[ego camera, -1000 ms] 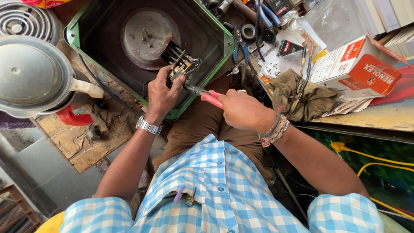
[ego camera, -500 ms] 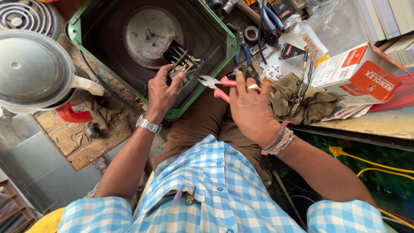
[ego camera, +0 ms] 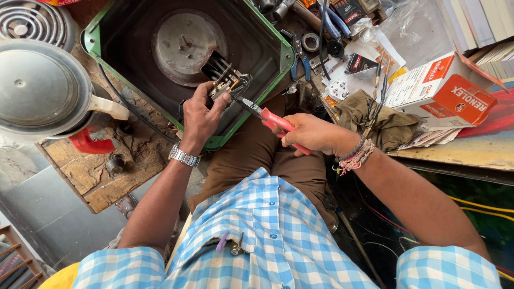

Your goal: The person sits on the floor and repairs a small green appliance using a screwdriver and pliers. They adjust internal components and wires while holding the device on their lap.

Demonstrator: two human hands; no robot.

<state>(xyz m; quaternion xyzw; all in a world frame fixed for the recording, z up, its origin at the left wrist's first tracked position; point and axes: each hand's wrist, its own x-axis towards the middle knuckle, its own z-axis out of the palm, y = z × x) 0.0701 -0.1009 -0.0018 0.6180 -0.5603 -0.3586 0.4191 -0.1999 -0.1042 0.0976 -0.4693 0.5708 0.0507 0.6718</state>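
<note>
We see the left hand (ego camera: 199, 115) pinching a small metal switch part (ego camera: 224, 80) with wires coming off it, held up over the open underside of a green metal housing (ego camera: 267, 48) that rests tilted on our lap and the wooden board (ego camera: 85, 171). Thumb and fingers close around the lower end of the part, a firm narrow pinch. The right hand (ego camera: 310, 134) wraps shut around the red handles of a pair of pliers (ego camera: 262, 113), whose slim nose meets the part right at its wired end; we cannot tell whether the tips are actually clamped on a terminal or wire, too small to read. We judge the part light and stiff, with thin metal tabs that could bend and fine wires that could tear if tugged, so the body is the place to hold it, not the leads, and the pliers should bite only on one tab at a time. The housing looks heavier and rigid, smooth-painted at the rim. Around it: a grey pot lid (ego camera: 40, 88) at left, blue-handled pliers (ego camera: 300, 56), a roll of tape (ego camera: 310, 41), an olive rag (ego camera: 375, 118) and an orange and white box (ego camera: 444, 91) on the cluttered bench at right.
</note>
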